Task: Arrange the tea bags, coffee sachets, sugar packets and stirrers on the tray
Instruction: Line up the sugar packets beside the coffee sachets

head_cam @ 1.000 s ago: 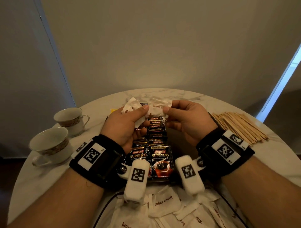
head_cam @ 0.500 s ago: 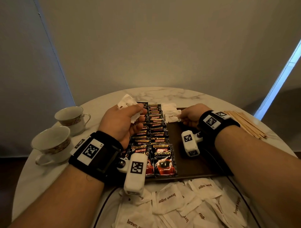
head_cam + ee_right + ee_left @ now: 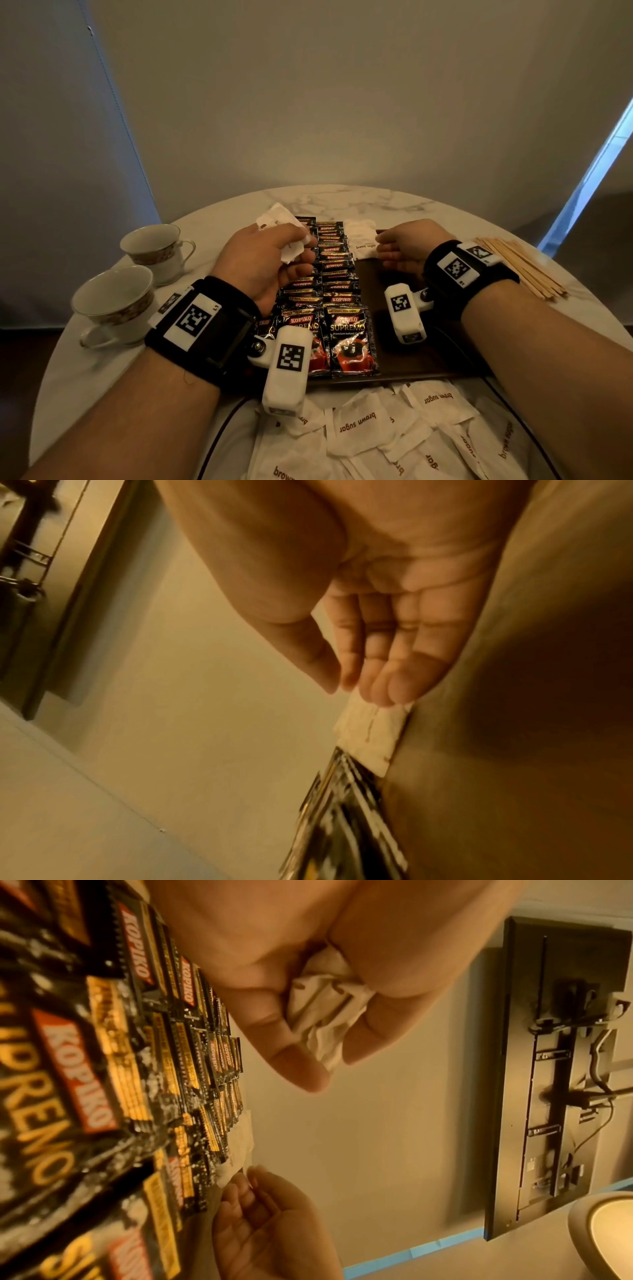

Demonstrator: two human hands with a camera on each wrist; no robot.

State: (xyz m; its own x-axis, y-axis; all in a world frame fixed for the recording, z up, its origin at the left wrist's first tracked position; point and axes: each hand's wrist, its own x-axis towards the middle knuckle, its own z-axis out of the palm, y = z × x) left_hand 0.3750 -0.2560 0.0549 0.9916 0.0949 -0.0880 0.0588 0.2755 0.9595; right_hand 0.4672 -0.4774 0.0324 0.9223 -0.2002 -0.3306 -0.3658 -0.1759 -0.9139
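Pale plain walls and a grey blind stand behind a round marble-patterned counter [image 3: 342, 202], on which a dark, flat wooden tray [image 3: 421, 356] lies. Both forearms reach forward over it, each wrist wrapped in a black band carrying white blocks with square printed markers.

The left hand [image 3: 260, 263] hovers above the coffee sachets [image 3: 334, 291], knuckles up, its fingers and thumb curled round a small crumpled bunch of white paper sugar packets [image 3: 281, 222]; the left wrist view shows the creased paper squeezed between thumb and fingers. The sachets are glossy black foil with red and gold print, laid in overlapping rows along the tray's left part.

The right hand [image 3: 407, 243] lies low at the far end of the tray, palm turned sideways, fingers nearly straight and relaxed, their tips touching the edge of a flat white brown sugar packet [image 3: 363, 238] that rests just beside the sachet rows.

More matte paper sugar sachets [image 3: 394, 431] lie loosely heaped on the counter at the tray's near edge. Thin pale wooden stirrers [image 3: 524, 267] lie bundled on the counter right of the tray. Two white porcelain teacups [image 3: 113, 305] with patterned bands sit at the left.
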